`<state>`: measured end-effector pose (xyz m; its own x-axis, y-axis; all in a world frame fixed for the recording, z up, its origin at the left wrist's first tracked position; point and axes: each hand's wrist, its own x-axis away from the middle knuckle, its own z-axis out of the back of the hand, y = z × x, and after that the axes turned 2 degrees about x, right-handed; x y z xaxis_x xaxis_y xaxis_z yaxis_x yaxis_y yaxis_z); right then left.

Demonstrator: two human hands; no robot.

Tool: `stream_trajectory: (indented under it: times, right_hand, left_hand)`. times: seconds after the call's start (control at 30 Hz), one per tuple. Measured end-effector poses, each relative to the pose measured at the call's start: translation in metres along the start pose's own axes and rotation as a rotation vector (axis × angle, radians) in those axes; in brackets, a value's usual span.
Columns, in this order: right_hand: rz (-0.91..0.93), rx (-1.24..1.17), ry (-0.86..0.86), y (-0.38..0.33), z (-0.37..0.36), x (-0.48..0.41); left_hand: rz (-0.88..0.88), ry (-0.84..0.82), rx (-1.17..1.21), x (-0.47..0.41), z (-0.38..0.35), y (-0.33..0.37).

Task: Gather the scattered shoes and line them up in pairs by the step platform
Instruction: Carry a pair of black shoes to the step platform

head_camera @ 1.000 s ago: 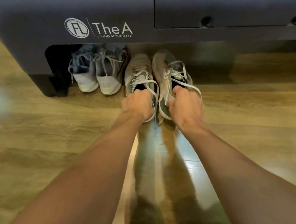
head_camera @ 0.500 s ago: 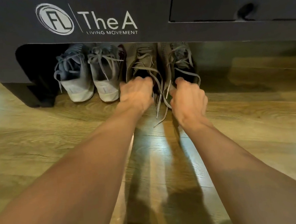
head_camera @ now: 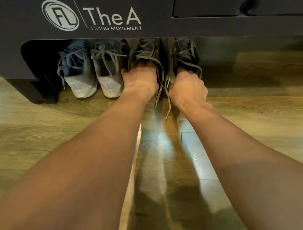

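A dark grey step platform [head_camera: 155,31] with white lettering spans the top of the view, with an open gap beneath it. Two beige sneakers sit side by side under its edge, toes hidden in the shadow. My left hand [head_camera: 141,80] grips the heel of the left beige sneaker [head_camera: 143,53]. Beside it, my right hand [head_camera: 187,88] grips the heel of the right beige sneaker [head_camera: 183,52]. Loose laces [head_camera: 162,86] trail between my hands. To the left stands a pair of pale grey sneakers [head_camera: 93,74], heels toward me, tucked under the same gap.
Wooden plank floor [head_camera: 33,130] stretches all around, with bright glare between my forearms. The platform's dark foot [head_camera: 35,87] stands left of the grey pair. A panel with a finger hole [head_camera: 248,5] sits at the platform's upper right.
Both hands have pushed the beige sneakers forward from the open floor into the gap under the platform. The view has moved closer to the platform.
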<state>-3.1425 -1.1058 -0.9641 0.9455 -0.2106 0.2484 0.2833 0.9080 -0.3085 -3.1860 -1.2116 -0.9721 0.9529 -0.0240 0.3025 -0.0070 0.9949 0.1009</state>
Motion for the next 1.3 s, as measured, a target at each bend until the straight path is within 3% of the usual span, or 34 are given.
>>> stream_trajectory:
  times: [0.13,0.33,0.63,0.8,0.97,1.3]
  right_hand:
    - [0.040,-0.110,-0.011,-0.012,0.031,0.033]
    - [0.053,-0.309,-0.115,-0.041,0.126,0.123]
    - [0.066,-0.308,-0.018,-0.078,0.432,0.245]
    - [0.074,-0.317,0.167,-0.094,0.615,0.316]
    - [-0.001,-0.311,0.403,-0.091,0.744,0.392]
    - [-0.255,-0.277,0.855,-0.013,0.912,0.547]
  left_hand:
    - [-0.035,0.108,0.129,0.043,0.028,0.001]
    - [0.050,0.093,0.441,0.149,0.118,0.010]
    - [-0.002,0.114,0.424,0.301,0.403,0.080]
    - [-0.195,0.215,0.435,0.372,0.567,0.139]
    - [-0.458,0.322,0.435,0.442,0.681,0.192]
    - [-0.953,0.400,0.514,0.590,0.810,0.336]
